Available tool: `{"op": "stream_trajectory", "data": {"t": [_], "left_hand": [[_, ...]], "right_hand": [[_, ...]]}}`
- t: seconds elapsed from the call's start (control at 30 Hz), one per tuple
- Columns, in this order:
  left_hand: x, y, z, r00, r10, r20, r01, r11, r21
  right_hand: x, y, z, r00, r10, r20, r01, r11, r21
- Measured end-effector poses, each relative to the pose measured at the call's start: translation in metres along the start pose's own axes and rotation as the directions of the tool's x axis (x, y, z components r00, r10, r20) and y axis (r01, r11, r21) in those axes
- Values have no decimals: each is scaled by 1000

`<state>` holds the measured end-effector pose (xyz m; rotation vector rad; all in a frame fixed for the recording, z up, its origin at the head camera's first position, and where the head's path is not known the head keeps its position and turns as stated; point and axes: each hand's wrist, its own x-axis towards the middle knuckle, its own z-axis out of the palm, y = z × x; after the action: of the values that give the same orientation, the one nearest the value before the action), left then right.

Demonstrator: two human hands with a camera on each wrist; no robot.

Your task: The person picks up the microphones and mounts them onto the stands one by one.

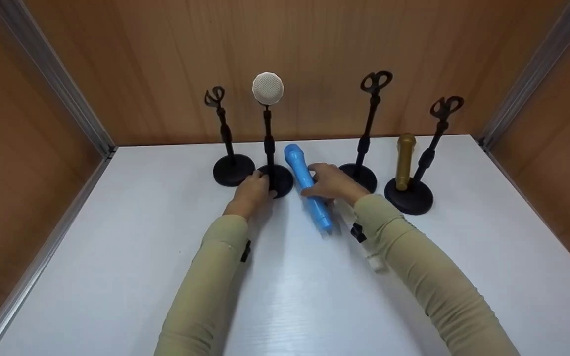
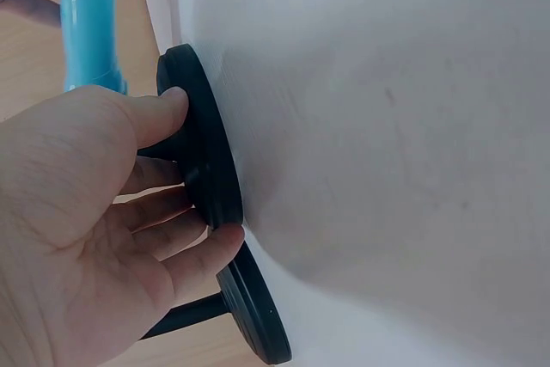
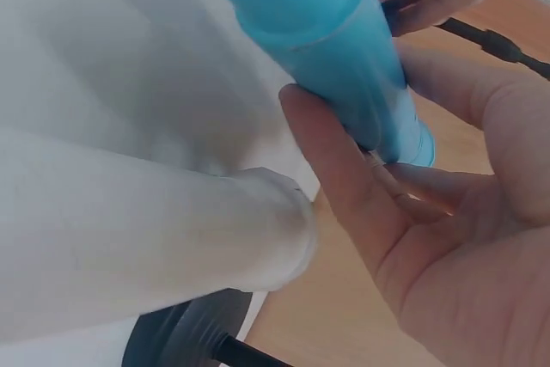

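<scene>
My left hand [image 1: 251, 193] grips the round black base [image 2: 202, 139] of a microphone stand [image 1: 269, 141], its thumb on top and its fingers along the rim. That stand carries a microphone's pale mesh head [image 1: 267, 89]. My right hand [image 1: 337, 182] holds a blue microphone [image 1: 297, 165] around the middle, between thumb and fingers. The blue microphone slants over the white table, with its head toward the back wall. In the right wrist view the thumb and fingers lie on either side of the blue body [image 3: 344, 66].
To the left is a stand with a bare clip [image 1: 225, 133]. Two more bare-clip stands [image 1: 366, 133] [image 1: 426, 158] are on the right, where a gold microphone [image 1: 404, 160] leans by the farther one. A white microphone [image 3: 155, 238] lies under my right forearm. Wooden panels [image 1: 314, 39] surround the table.
</scene>
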<state>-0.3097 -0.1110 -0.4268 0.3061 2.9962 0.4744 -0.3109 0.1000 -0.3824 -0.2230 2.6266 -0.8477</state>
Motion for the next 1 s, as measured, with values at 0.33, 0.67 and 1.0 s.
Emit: {"op": "stream_trajectory", "data": {"t": [0.33,0.67,1.0], "left_hand": [[-1,0,0,1000,18,-13,-18,1000,15],[-2,-1,5,998,42,-43,-41,999,31],[-7,1,12,983,79,-167,-72,996,49]], "right_hand": [[-22,0,-17,995,-102,-6,101,980,171],[-62,11,-43,969,-228,-94,247,896,369],[-95,35,-67,915,-312,-255,394,827,402]]}}
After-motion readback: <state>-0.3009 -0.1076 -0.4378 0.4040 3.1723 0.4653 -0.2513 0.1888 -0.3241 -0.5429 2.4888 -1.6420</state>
